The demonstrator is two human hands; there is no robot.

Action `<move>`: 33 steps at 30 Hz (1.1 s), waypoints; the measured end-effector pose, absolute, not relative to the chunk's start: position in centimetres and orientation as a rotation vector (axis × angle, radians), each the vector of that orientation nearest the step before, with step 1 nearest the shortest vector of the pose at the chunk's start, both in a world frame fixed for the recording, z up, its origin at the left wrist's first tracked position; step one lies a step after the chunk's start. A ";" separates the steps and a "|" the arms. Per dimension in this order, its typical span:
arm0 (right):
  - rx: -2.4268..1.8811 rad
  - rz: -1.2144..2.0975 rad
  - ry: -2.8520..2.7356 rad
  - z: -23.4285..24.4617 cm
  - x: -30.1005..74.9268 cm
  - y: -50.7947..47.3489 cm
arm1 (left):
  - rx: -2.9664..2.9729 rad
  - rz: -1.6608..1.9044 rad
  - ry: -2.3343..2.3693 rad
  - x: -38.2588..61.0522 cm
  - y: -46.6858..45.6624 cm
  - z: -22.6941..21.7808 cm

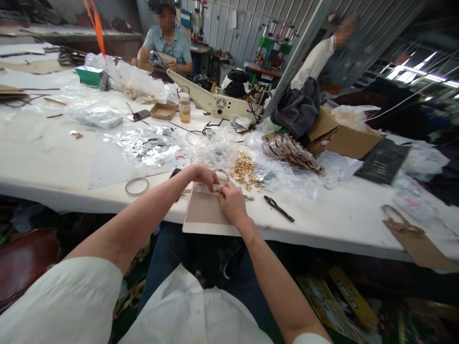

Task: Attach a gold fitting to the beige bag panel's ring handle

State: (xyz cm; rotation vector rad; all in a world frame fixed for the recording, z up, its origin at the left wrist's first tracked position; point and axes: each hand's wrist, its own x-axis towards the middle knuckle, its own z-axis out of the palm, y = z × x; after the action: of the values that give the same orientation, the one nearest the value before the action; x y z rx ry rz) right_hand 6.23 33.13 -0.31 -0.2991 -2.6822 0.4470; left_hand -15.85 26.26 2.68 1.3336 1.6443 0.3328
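Both my hands meet over a beige flat piece (204, 210) that lies at the white table's (53, 162) near edge and overhangs it. My left hand (203, 176) has its fingers curled on the piece's top end. My right hand (232, 203) pinches the same top end, where a thin metal ring (223, 173) and a strap sit. What exactly the fingertips grip is too small to make out. A heap of small gold metal fittings (244, 169) lies just beyond my right hand.
Black pliers (278, 209) lie right of my hands, a loose ring (136, 186) to the left. Clear plastic bags (150, 145), a phone (139, 115), a glue bottle (184, 106), cardboard boxes (344, 138) and brown straps (290, 152) cover the table. Two people are at the far side.
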 end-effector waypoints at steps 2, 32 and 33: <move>-0.297 0.441 -2.677 -0.5 6.3 33.1 | 1.311 0.350 1.631 -15.8 26.3 2.8; -0.115 0.467 -2.498 -2.2 8.3 33.5 | 1.292 0.250 1.834 -14.8 26.7 3.1; -0.120 0.467 -2.488 -2.4 8.2 33.5 | 1.293 0.244 1.833 -14.8 26.7 3.1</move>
State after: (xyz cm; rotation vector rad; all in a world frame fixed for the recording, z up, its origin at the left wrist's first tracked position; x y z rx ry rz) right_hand 8.25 33.46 -2.35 -0.1198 -2.4884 0.4667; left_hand -14.80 26.71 3.12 1.2925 1.8335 0.2441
